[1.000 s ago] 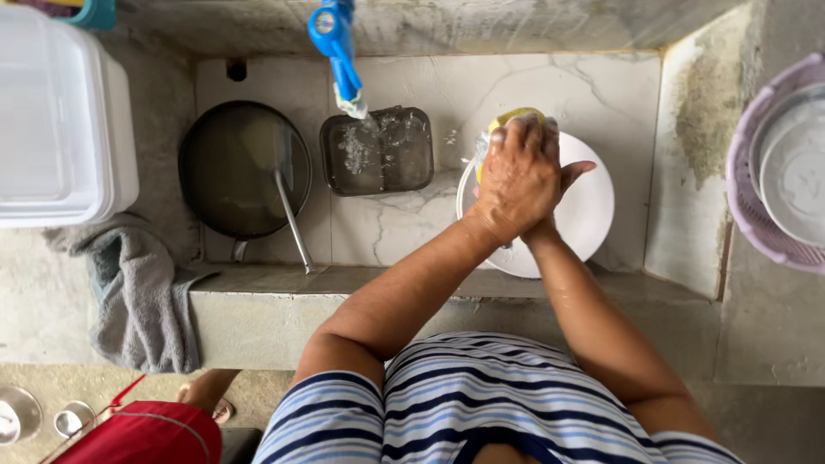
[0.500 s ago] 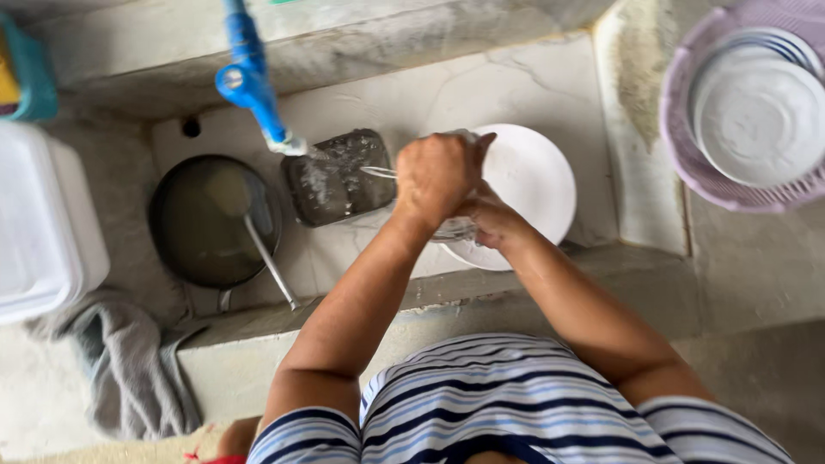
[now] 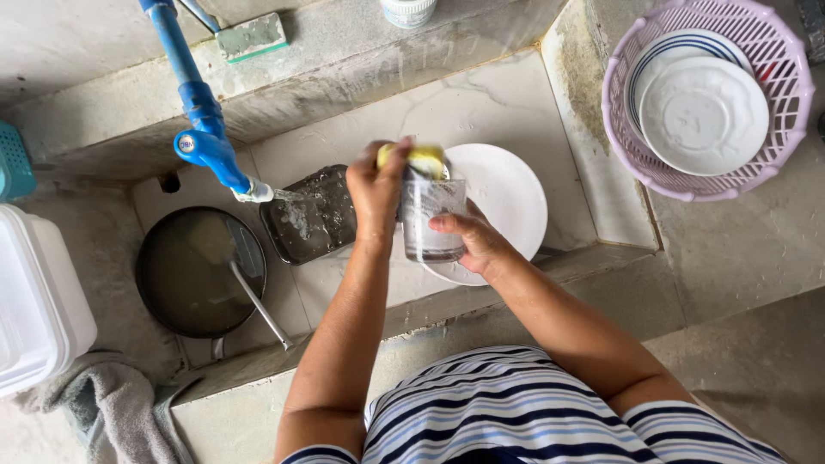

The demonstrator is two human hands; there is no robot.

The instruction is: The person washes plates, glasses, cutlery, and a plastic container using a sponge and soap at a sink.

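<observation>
Scrubbing one glass (image 3: 432, 219), one sponge (image 3: 416, 158)

The right hand (image 3: 473, 245) covers much of the clear glass (image 3: 430, 219), and the left hand (image 3: 374, 185) hides most of the yellow sponge (image 3: 423, 159) at its mouth. The white plate (image 3: 507, 202) lies partly behind both. The white bin (image 3: 34, 301), teal basket (image 3: 13, 163) and grey cloth (image 3: 103, 412) are cut off by the picture's edges.

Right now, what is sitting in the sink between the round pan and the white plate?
In the head view, a square metal tray lies between the pan and the plate, with tap water running onto it.
</observation>
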